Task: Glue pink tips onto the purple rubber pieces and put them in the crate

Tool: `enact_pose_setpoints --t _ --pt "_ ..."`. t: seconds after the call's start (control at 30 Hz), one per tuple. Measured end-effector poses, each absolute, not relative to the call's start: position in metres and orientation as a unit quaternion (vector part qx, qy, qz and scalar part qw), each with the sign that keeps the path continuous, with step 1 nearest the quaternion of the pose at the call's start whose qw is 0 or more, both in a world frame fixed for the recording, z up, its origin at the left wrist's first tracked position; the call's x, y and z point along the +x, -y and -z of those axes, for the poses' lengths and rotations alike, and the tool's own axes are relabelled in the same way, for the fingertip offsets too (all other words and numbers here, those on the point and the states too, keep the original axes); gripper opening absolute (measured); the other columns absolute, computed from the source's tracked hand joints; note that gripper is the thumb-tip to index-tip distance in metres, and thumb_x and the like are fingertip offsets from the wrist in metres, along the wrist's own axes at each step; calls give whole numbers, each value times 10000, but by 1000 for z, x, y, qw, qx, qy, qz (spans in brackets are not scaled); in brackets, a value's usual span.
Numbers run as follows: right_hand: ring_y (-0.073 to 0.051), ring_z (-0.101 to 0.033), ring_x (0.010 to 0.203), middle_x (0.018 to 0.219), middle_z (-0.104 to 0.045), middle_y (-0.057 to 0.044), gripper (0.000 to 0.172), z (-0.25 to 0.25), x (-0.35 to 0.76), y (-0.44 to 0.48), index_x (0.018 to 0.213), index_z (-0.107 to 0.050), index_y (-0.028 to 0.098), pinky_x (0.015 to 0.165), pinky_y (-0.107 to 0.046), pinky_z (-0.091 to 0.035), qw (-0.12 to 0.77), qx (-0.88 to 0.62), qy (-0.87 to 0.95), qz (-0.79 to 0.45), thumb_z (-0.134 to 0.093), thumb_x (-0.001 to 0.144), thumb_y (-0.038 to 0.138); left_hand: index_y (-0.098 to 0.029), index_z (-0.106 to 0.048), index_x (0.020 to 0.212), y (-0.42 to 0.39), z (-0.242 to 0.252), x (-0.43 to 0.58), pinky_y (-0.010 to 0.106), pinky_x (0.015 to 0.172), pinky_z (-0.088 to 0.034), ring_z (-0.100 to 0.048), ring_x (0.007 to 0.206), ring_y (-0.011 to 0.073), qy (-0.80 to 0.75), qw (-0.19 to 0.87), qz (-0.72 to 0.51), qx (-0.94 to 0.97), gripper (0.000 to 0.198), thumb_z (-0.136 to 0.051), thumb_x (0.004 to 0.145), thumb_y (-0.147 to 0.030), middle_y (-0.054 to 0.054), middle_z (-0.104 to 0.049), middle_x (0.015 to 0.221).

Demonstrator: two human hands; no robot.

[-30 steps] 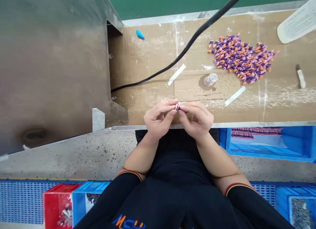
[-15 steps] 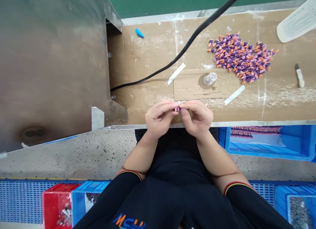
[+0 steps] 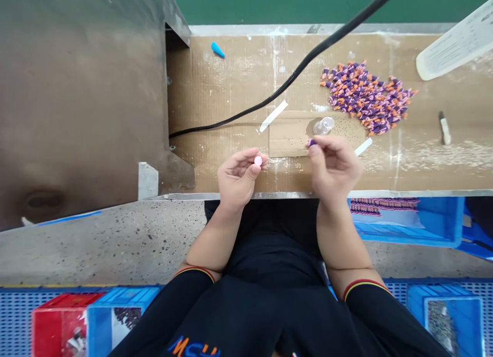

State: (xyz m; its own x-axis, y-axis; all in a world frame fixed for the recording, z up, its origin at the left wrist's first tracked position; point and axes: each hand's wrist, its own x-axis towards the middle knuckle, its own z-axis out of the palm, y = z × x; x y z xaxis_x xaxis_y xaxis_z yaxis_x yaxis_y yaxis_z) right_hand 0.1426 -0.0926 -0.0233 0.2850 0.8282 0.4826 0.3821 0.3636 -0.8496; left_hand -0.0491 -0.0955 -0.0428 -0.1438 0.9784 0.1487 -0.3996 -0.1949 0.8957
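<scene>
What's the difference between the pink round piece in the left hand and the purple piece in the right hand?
The pale pink round piece is light in colour, while the dark purple piece is much deeper. The pink one shows a round face; the purple one shows only a small end, its shape mostly hidden. The pink one sits in the left hand, the purple one in the right hand. Both are small and held pinched.

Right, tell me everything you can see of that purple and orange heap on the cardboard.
It is a loose, single-layer-looking heap of small purple-and-orange pieces, many tapered, with purple bodies, orange tips and some pink showing. They look like soft plastic or rubber, though the material can't be settled from here. They lie jumbled at all angles on brown corrugated cardboard, just past a clear plastic bottle. Only the cardboard touches the heap; the person's right hand is near it but apart.
</scene>
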Motion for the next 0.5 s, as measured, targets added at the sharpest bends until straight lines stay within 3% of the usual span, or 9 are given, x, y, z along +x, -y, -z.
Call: enact_pose_setpoints --t 0.17,0.5 --pt "-227 -776 1010 1069 -788 -63 201 6 204 48 1125 -792 249 807 -397 -674 497 -559 663 -26 -633 1112 371 -264 -876 991 93 39 -49 179 704 -700 -844 770 133 -371 555 -659 348 306 -1047 808 -439 33 -883 960" --pt "-246 -743 1022 1086 -774 -83 276 34 230 40 1196 -781 243 872 -450 -629 463 -582 667 36 -542 1141 369 -205 -837 945 94 39 -48 166 675 -688 -866 820 166 -389 559 -647 343 349 -1057 789 -427 55 -879 962"
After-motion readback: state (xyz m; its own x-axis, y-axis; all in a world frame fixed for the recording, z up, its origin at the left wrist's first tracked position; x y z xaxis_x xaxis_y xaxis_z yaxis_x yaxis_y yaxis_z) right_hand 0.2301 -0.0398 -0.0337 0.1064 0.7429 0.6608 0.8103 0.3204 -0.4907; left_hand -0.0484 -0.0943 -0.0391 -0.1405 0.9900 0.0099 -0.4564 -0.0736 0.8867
